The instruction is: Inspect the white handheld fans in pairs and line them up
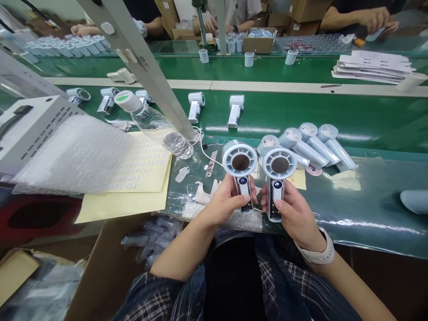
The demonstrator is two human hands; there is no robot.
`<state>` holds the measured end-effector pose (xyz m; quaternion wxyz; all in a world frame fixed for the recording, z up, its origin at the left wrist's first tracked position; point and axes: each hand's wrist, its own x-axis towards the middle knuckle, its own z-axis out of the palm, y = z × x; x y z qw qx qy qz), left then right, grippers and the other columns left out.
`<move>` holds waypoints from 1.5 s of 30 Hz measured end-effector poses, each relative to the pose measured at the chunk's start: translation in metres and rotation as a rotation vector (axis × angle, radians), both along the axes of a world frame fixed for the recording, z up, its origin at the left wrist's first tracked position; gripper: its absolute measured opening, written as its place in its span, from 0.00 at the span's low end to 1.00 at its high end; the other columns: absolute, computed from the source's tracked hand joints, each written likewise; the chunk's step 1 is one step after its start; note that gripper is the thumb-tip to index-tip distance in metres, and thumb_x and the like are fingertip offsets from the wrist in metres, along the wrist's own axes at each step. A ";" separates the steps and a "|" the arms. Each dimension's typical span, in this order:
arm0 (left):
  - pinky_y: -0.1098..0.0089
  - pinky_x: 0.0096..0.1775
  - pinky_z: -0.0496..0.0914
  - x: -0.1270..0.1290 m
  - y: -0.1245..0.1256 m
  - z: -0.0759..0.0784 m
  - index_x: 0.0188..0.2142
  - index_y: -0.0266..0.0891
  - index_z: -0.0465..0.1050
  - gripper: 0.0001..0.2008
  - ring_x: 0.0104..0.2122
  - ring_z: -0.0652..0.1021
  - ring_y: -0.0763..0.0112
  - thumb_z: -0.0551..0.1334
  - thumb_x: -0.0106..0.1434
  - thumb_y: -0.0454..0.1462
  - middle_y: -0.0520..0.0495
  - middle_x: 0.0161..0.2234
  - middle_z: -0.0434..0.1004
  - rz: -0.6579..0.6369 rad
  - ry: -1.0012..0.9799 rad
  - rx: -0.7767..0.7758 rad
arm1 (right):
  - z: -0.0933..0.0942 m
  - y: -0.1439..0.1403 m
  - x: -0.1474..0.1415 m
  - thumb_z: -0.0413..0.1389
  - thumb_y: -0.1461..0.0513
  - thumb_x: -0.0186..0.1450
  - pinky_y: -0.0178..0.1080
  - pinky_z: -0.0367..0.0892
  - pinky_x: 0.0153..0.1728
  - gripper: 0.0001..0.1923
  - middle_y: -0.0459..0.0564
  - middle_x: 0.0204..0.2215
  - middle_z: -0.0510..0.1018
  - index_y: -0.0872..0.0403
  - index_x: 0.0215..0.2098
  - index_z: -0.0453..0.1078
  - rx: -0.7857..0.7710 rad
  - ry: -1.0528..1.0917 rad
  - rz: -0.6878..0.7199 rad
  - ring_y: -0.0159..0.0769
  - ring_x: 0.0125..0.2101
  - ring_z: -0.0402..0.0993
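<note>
Two light-blue handheld fans are held upright side by side above the table's near edge. My left hand [227,200] is closed around the handle of the left handheld fan [240,149], its thumb on the front of the grip. Around the right handheld fan [279,154] my right hand [297,214] is closed the same way, thumb also on the front. Both small displays show 20. Just behind the right one, several more fans [310,145] lie in a slanted row, their round heads toward the far side.
At left, a plastic bottle [157,129] stands by yellow sticker sheets [127,203], bubble wrap [73,156] and a slanted metal post [143,62]. Fans [236,111] sit on the green conveyor [284,111]. Co-workers' hands [374,20] are across it. An open carton [100,267] is below left.
</note>
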<state>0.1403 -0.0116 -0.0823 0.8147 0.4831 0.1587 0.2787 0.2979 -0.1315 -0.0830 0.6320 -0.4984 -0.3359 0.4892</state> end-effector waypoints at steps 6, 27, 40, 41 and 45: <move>0.63 0.36 0.76 0.005 0.004 -0.006 0.47 0.43 0.63 0.23 0.30 0.77 0.71 0.71 0.61 0.47 0.54 0.37 0.72 0.117 0.034 -0.103 | -0.005 0.000 0.000 0.63 0.49 0.70 0.38 0.75 0.28 0.15 0.49 0.39 0.79 0.49 0.46 0.74 -0.024 0.083 -0.087 0.35 0.30 0.74; 0.60 0.44 0.77 -0.002 0.003 0.005 0.50 0.40 0.66 0.23 0.36 0.85 0.63 0.71 0.65 0.49 0.42 0.49 0.81 0.067 0.079 0.086 | 0.004 0.004 0.002 0.63 0.51 0.69 0.36 0.73 0.26 0.14 0.49 0.37 0.79 0.52 0.44 0.75 0.003 0.123 -0.065 0.34 0.29 0.74; 0.63 0.37 0.78 -0.050 0.007 -0.001 0.33 0.42 0.71 0.36 0.36 0.82 0.59 0.66 0.52 0.72 0.47 0.31 0.77 0.158 -0.182 -0.272 | 0.035 0.063 -0.037 0.47 0.44 0.76 0.45 0.72 0.30 0.35 0.50 0.33 0.80 0.52 0.74 0.53 -0.015 -0.468 0.378 0.42 0.26 0.75; 0.62 0.39 0.78 -0.061 0.010 -0.001 0.33 0.42 0.72 0.35 0.38 0.83 0.57 0.67 0.52 0.71 0.48 0.30 0.77 0.207 -0.193 -0.280 | 0.036 0.069 -0.041 0.46 0.45 0.77 0.45 0.71 0.31 0.33 0.51 0.32 0.80 0.55 0.72 0.59 -0.031 -0.678 0.404 0.44 0.27 0.76; 0.58 0.51 0.78 -0.101 0.022 0.001 0.31 0.41 0.75 0.33 0.52 0.83 0.51 0.70 0.51 0.69 0.46 0.35 0.81 0.443 -0.192 -0.228 | 0.020 0.085 -0.060 0.53 0.57 0.77 0.43 0.69 0.30 0.16 0.55 0.31 0.81 0.57 0.48 0.80 0.013 -1.340 0.356 0.45 0.31 0.78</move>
